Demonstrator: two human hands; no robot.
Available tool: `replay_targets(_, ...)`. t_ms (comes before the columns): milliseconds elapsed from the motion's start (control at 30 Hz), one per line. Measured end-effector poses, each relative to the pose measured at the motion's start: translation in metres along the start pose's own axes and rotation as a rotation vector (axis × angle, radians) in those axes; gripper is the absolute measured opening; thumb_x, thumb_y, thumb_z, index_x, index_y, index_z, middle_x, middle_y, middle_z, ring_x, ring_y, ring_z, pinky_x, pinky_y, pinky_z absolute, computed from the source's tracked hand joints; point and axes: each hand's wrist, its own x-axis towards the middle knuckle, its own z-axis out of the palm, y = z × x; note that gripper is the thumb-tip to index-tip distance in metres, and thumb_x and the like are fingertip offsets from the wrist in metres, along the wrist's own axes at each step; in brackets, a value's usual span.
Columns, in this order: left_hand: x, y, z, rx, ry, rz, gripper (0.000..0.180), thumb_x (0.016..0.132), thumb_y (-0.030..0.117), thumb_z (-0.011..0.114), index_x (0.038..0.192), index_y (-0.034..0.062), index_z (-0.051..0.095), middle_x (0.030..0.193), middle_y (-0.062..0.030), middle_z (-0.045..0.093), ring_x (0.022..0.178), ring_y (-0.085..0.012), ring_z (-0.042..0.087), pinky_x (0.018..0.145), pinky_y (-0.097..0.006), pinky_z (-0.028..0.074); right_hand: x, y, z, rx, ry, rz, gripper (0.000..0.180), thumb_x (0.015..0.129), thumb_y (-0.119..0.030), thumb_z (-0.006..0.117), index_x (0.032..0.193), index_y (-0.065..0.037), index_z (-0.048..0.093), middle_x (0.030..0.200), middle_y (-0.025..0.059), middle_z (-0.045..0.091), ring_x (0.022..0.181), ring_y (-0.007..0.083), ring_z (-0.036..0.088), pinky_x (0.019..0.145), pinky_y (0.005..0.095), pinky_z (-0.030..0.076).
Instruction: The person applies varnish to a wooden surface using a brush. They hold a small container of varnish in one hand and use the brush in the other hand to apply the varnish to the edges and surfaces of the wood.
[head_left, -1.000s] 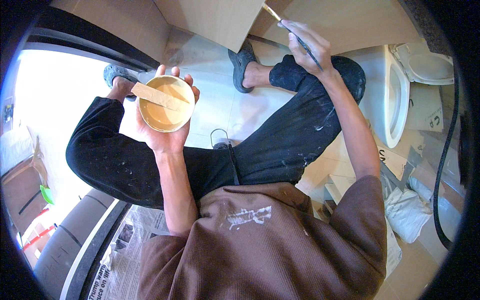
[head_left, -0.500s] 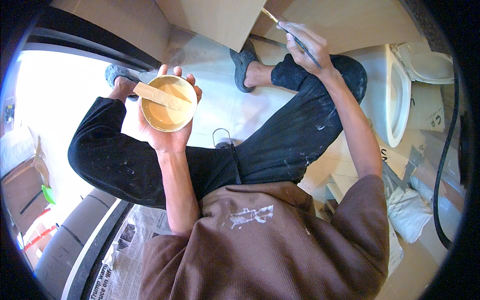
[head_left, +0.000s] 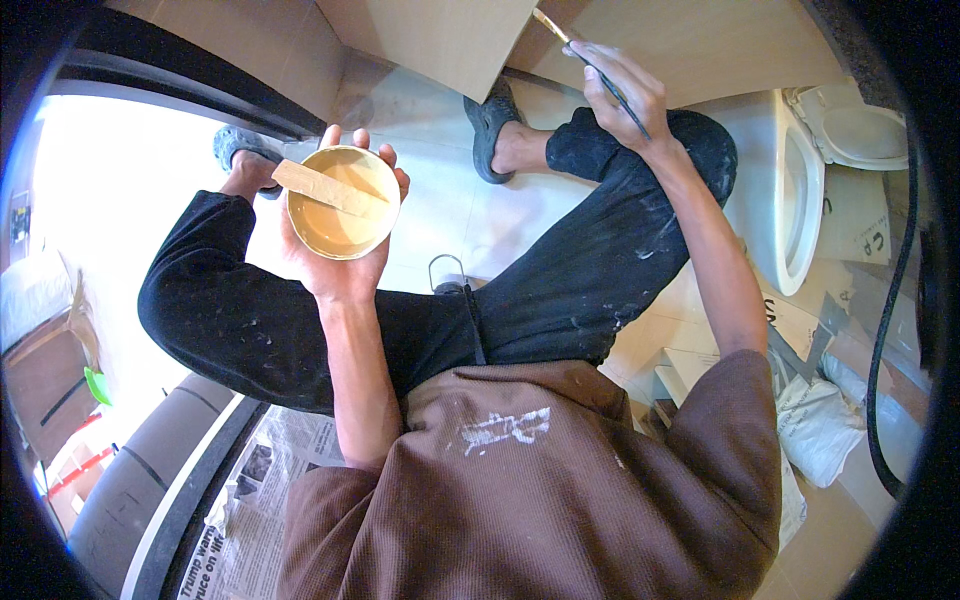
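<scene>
Cupped in my left hand (head_left: 340,275) is a small round tub of cream-yellow paint (head_left: 345,235), its fingers wrapped round the far side. A flat wooden stick (head_left: 318,187) rests in the tub, one end over the rim and the other in the paint. My right hand (head_left: 630,95) pinches a thin paintbrush (head_left: 600,75) with a dark handle. The brush's yellowed bristles point up and left, close to the corner of a light wooden panel (head_left: 430,40). Whether the bristles touch the wood, I cannot tell.
Another wooden panel (head_left: 680,50) spans the far side. A white toilet (head_left: 800,200) stands at the right, beside cardboard pieces and a black cable (head_left: 880,370). Newspaper (head_left: 270,500) covers a ledge at the lower left. A metal loop handle (head_left: 447,268) rises between my legs.
My right hand and the paintbrush have shifted slightly to the right. The tub in my left hand has moved a little right and up, still held.
</scene>
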Motion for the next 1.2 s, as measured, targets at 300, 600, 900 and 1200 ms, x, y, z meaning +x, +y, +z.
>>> replay_targets(300,0.001,0.0,0.0,0.002,0.001,-0.001,0.069,0.092,0.047,0.05,0.146,0.0065,0.035,0.135,-0.0199,0.046,0.124,-0.0377,0.046,0.108,-0.05,0.038,0.0,0.005,0.0,-0.005,0.042,-0.035,0.027,0.087,-0.002,0.061,0.113,-0.002,0.068,0.109,0.0152,0.07,0.1,0.0267,0.069,0.087,0.0354,0.055)
replay_targets(600,0.0,0.0,-0.001,0.012,-0.001,0.009,0.07,0.092,0.048,0.049,0.146,0.0058,0.034,0.136,-0.0201,0.046,0.125,-0.038,0.045,0.108,-0.05,0.038,0.0,0.006,0.001,0.011,0.068,-0.024,0.026,0.088,-0.002,0.061,0.113,-0.001,0.068,0.108,0.0133,0.071,0.1,0.0265,0.069,0.087,0.035,0.055)
replay_targets(900,0.0,0.0,-0.001,0.013,-0.012,0.004,0.071,0.092,0.048,0.049,0.147,0.0058,0.034,0.135,-0.0197,0.045,0.124,-0.038,0.045,0.109,-0.05,0.038,0.002,0.007,0.003,0.032,0.082,-0.016,0.025,0.088,-0.003,0.061,0.112,-0.002,0.069,0.108,0.0132,0.071,0.1,0.0262,0.069,0.088,0.0344,0.055)
replay_targets(1200,-0.001,0.0,0.001,0.025,0.021,0.02,0.072,0.092,0.05,0.048,0.147,0.0063,0.033,0.135,-0.0195,0.045,0.124,-0.0375,0.045,0.108,-0.05,0.039,0.003,0.009,0.003,0.022,0.105,-0.02,0.025,0.088,-0.003,0.061,0.111,-0.002,0.069,0.107,0.0138,0.071,0.101,0.027,0.069,0.089,0.0351,0.055)
